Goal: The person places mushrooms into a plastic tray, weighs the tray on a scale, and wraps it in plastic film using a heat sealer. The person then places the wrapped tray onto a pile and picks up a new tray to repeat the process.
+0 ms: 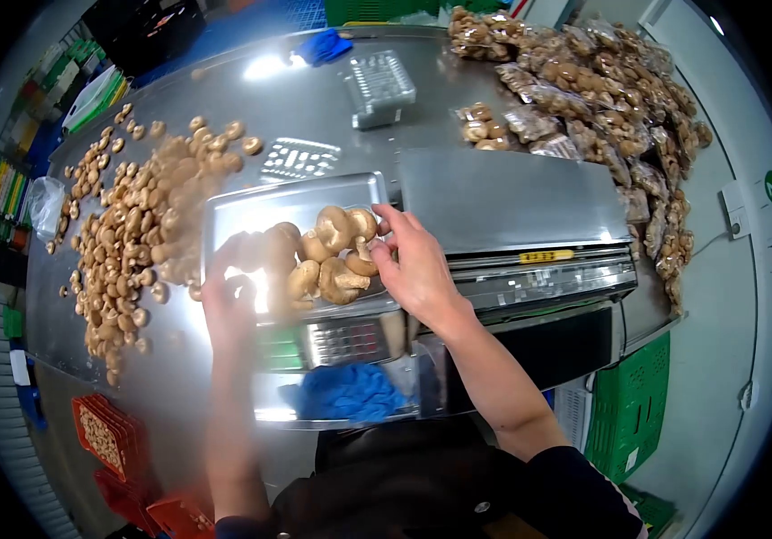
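Observation:
A heap of brown mushrooms lies over the metal pan of a weighing scale; some are cap up, others show their stems. I cannot make out whether a clear tray is under them. My right hand is at the right end of the heap, thumb and fingers apart and touching or nearly touching the mushrooms there. My left hand is smeared by motion at the left side of the pan, so its fingers cannot be read. The scale's keypad faces me, with a crumpled blue cloth below it.
Loose mushrooms spread across the steel table at left. Clear plastic trays are stacked behind the scale. A wrapping machine stands to the right, before many wrapped mushroom packs. Green crates and red baskets are lower down.

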